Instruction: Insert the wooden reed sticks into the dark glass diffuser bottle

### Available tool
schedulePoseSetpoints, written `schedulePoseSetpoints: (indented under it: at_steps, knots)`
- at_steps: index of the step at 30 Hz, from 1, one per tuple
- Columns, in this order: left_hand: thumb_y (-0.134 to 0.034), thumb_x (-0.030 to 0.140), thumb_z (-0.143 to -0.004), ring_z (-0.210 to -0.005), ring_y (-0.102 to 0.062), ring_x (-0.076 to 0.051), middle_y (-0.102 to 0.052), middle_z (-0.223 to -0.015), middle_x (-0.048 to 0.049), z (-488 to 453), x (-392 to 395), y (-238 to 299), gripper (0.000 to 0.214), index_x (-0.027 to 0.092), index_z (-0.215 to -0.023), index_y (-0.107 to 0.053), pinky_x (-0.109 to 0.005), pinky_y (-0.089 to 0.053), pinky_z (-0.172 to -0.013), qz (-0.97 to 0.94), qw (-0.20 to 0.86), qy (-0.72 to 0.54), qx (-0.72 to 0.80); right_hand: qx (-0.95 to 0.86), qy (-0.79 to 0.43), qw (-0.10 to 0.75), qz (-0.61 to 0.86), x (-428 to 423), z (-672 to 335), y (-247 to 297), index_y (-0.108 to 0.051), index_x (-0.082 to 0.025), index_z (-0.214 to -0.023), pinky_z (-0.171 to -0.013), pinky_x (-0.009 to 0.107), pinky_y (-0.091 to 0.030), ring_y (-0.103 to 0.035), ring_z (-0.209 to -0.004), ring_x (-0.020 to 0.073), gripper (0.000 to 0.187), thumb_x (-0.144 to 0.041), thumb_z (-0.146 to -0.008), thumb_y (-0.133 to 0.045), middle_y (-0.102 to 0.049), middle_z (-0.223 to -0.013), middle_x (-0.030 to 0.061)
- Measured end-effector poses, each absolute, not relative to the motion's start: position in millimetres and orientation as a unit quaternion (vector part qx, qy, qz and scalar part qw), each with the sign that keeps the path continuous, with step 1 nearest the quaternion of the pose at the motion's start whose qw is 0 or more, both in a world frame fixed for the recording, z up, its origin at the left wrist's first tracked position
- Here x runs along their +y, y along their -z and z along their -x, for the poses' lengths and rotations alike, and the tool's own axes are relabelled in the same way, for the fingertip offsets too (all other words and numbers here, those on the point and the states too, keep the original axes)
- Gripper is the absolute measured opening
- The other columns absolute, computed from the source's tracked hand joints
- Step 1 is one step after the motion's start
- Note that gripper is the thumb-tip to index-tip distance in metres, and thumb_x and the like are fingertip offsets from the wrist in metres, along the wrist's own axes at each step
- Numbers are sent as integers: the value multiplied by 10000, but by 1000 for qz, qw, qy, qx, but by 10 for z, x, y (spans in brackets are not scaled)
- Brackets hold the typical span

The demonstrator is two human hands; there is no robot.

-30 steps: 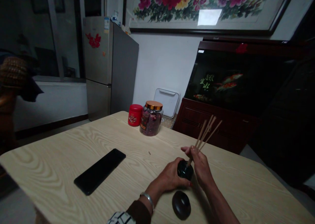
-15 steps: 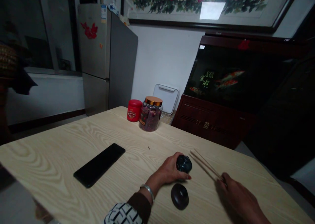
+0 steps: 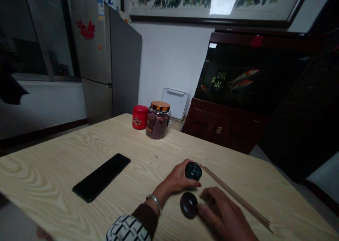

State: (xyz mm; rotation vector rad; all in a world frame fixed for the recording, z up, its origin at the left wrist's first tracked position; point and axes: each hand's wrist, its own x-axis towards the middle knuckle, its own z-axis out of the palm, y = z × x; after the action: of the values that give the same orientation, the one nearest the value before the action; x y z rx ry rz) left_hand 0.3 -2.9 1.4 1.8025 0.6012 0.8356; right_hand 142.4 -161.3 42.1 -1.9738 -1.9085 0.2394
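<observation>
My left hand, with a silver bangle at the wrist, is wrapped round a small glossy dark jar standing on the table. Just in front of it lies a dark brown, dome-shaped lid with a raised knob. My right hand holds nothing; its thumb and fingers are apart beside the lid's right edge, and whether the thumb touches it I cannot tell. Several thin brown sticks, like incense sticks, lie in a bundle slantwise on the table beyond my right hand.
A long black flat tray-like slab rests on the wood-grain table to the left. At the far edge stand a red canister and a clear jar of dried flowers with a copper-coloured lid. A fridge and a fish tank stand beyond.
The sticks have been let go and now lie on the table. My right hand has moved left to the lid. My left hand still holds the jar.
</observation>
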Motion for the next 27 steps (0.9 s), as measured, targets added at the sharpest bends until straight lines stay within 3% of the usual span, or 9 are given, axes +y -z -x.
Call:
schedulePoseSetpoints:
  at_steps: [2, 4, 8, 11, 14, 17, 21, 27]
  knots:
    - [-877, 367, -531, -880, -596, -196, -656, -980, -25, -13, -23, -8, 720, 178, -1153, -569, -264, -458, -755, -749, 507, -349, 245, -712, -87, 198, 668, -1569, -1180, -305, -568, -229, -1235, -941, 452, -486, -592, -1125, 322, 523, -423, -761, -671, -629, -1242, 124]
    - [-873, 362, -536, -875, -592, -192, -655, -970, -19, -19, -20, -7, 690, 177, -1131, -577, -265, -457, -765, -750, 505, -352, 241, -718, -79, 208, 660, -1513, -1056, -169, -536, -200, -1295, -981, 526, -451, -549, -1183, 376, 658, -304, -672, -721, -598, -1295, 160]
    - [-871, 348, -535, -891, -584, -198, -654, -981, -24, -17, -22, -17, 675, 174, -1120, -582, -266, -453, -768, -749, 505, -355, 240, -717, -161, 284, 615, -1462, -1117, -184, -571, -215, -1195, -943, 484, -479, -590, -1120, 337, 575, -164, -632, -674, -641, -1195, 131]
    - [-835, 294, -580, -892, -587, -195, -657, -989, -32, -5, -34, -37, 633, 168, -1143, -574, -256, -450, -752, -745, 519, -354, 225, -655, -267, 416, 572, -1421, -1271, -509, -511, -260, -1207, -864, 386, -517, -627, -1034, 262, 534, -228, -703, -684, -642, -1137, 79]
    - [-832, 273, -574, -865, -585, -185, -654, -976, -26, 9, -52, -64, 636, 170, -1147, -575, -249, -443, -727, -743, 523, -350, 227, -569, -272, 562, 536, -1231, -1374, -841, -465, -287, -1243, -858, 347, -504, -619, -996, 219, 540, -327, -761, -705, -622, -1097, 49]
    - [-868, 327, -529, -850, -576, -186, -648, -953, -20, 11, -60, -72, 686, 171, -1133, -582, -256, -438, -721, -745, 512, -350, 248, -523, -261, 635, 505, -926, -1384, -921, -503, -279, -1153, -878, 336, -488, -610, -989, 205, 471, -380, -757, -737, -620, -1061, 29]
    - [-881, 385, -518, -857, -579, -198, -652, -959, -33, -6, -41, -36, 723, 158, -1136, -582, -274, -448, -729, -741, 515, -349, 251, -503, -279, 654, 491, -638, -1355, -671, -517, -248, -1028, -903, 368, -488, -617, -1017, 224, 418, -390, -727, -770, -635, -1069, 44]
    - [-883, 365, -519, -892, -594, -214, -655, -1013, -47, -14, -16, -12, 781, 165, -1204, -566, -283, -465, -744, -733, 535, -353, 227, -539, -257, 617, 512, -686, -1429, -464, -509, -244, -964, -957, 416, -476, -607, -1102, 255, 380, -390, -728, -768, -618, -1188, 82]
